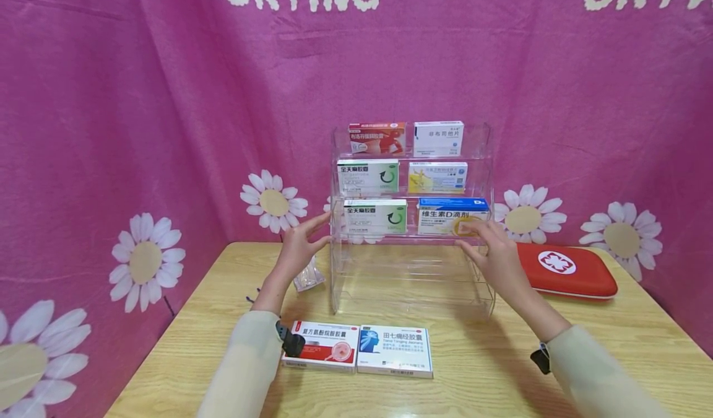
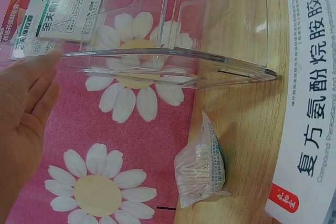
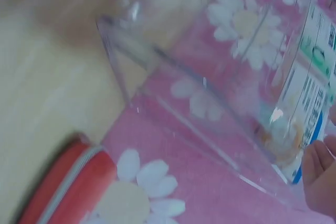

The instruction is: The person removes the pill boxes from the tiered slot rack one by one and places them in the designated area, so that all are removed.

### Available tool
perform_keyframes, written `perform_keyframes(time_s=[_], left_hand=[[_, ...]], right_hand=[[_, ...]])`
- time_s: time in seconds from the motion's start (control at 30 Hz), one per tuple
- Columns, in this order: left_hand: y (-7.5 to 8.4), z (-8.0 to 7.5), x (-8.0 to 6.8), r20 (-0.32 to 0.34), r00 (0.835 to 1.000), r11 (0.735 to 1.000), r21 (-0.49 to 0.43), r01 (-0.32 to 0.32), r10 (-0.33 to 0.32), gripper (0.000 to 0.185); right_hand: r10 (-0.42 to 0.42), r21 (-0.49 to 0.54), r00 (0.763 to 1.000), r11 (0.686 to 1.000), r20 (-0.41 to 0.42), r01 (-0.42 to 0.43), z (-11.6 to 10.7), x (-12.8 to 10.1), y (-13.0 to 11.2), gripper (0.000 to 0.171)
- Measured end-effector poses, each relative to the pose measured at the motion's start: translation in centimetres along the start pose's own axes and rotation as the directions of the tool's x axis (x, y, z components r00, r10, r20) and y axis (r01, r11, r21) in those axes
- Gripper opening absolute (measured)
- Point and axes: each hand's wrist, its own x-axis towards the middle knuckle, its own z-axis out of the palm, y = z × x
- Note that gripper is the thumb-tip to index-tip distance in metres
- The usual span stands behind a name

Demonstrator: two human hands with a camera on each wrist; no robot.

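Observation:
A clear acrylic tiered rack (image 1: 412, 268) stands on the table with medicine boxes on its upper three tiers. My left hand (image 1: 298, 248) rests fingertips against the rack's left side edge, its fingers fairly straight. At the right of the third tier, my right hand (image 1: 498, 254) has its fingertips at the lower right corner of a blue-and-white vitamin D drops box (image 1: 437, 220), thumb lower and apart. Left of that box is a white-and-green capsule box (image 1: 373, 217). The right wrist view is blurred, with my right fingers (image 3: 317, 169) beside the box at the right edge.
Two boxes lie flat before the rack: a red-and-white one (image 1: 325, 343) and a blue-and-white one (image 1: 395, 350). A red zipped case (image 1: 568, 272) is at the right. Behind the rack's left side lies a small clear packet of cotton swabs (image 2: 202, 169). A pink flowered cloth (image 1: 167, 96) hangs behind.

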Motion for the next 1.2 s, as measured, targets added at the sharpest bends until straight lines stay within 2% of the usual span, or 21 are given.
perform_keyframes(time_s=[0.2, 0.4, 0.67, 0.83, 1.2], left_hand=[[-0.1, 0.0, 0.0, 0.006, 1.000, 1.000, 0.007, 0.006, -0.006, 0.052], [-0.1, 0.1, -0.1, 0.005, 1.000, 1.000, -0.001, -0.002, 0.002, 0.051], [-0.1, 0.1, -0.2, -0.003, 1.000, 1.000, 0.001, -0.007, 0.007, 0.052], [-0.1, 0.1, -0.2, -0.007, 1.000, 1.000, -0.005, -0.013, 0.013, 0.051], [-0.1, 0.0, -0.2, -0.010, 1.000, 1.000, 0.009, -0.006, 0.006, 0.050]], right_hand=[[0.002, -0.067, 1.000, 0.998, -0.031, -0.004, -0.2, 1.8, 1.1, 0.044], [-0.028, -0.199, 0.999, 0.980, -0.016, 0.025, 0.0, 2.5, 1.8, 0.057], [0.028, -0.321, 1.000, 0.947, 0.008, -0.024, 0.4, 2.7, 1.9, 0.058], [0.053, -0.344, 0.999, 0.938, -0.003, -0.051, 0.7, 2.8, 1.9, 0.052], [0.046, -0.316, 0.999, 0.947, -0.028, -0.053, 0.8, 3.3, 1.8, 0.048]])
